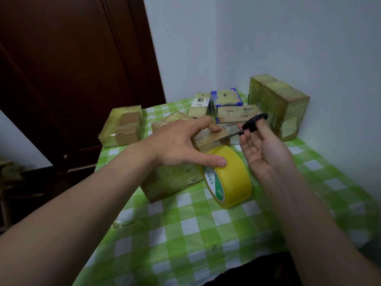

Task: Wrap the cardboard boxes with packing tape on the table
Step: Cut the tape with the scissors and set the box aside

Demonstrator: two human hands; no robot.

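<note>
A yellow roll of tape [228, 178] stands on its edge on the bench [185, 234], touching the near brown box [171, 180], and more taped boxes [121, 126] sit farther back, left and right.

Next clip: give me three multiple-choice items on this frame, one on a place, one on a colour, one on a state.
1. Where is the tape roll?
A. standing on edge beside the near box
B. inside a drawer
C. on the floor

2. What colour are the handles of the scissors?
A. red
B. black
C. blue

3. What is the right hand doing?
A. resting empty
B. gripping a pen
C. holding the scissors

Answers:
1 A: the roll stands on its rim right next to the box.
2 B: both handle loops look black.
3 C: its fingers curl round the handles.
</note>
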